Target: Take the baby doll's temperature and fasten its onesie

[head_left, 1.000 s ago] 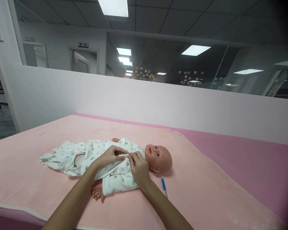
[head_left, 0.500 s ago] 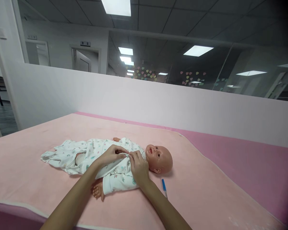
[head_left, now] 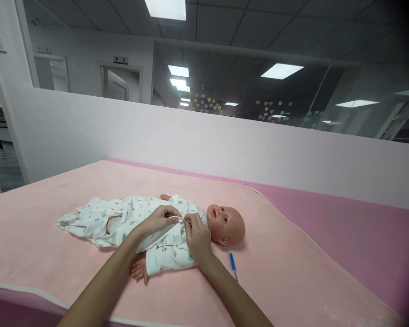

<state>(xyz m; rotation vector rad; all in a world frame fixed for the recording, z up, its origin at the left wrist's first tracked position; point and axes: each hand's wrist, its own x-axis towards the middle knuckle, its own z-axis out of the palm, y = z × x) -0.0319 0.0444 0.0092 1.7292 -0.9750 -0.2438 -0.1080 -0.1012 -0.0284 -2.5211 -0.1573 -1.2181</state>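
A baby doll (head_left: 229, 225) lies on its back, head to the right, dressed in a white patterned romper (head_left: 170, 259). Over its chest, my left hand (head_left: 161, 221) pinches the edge of the romper's front between thumb and fingers. Close beside it, my right hand (head_left: 197, 236) is closed on the same edge nearer the neck. A short strip of white cloth edge shows between the two hands. The fingertips partly hide what they grip. One doll hand (head_left: 140, 271) sticks out of the near sleeve, and a bare patch of leg shows at an opening lower down.
A pen with a blue cap (head_left: 232, 262) lies by my right forearm, below the doll's head. The pink mat (head_left: 293, 272) covers a padded surface with a magenta border (head_left: 344, 218). A white low wall (head_left: 204, 141) with glass above stands behind it.
My fingers have shifted slightly at the romper's edge, and a little more of the cloth edge shows between them. The doll and pen stay in place.
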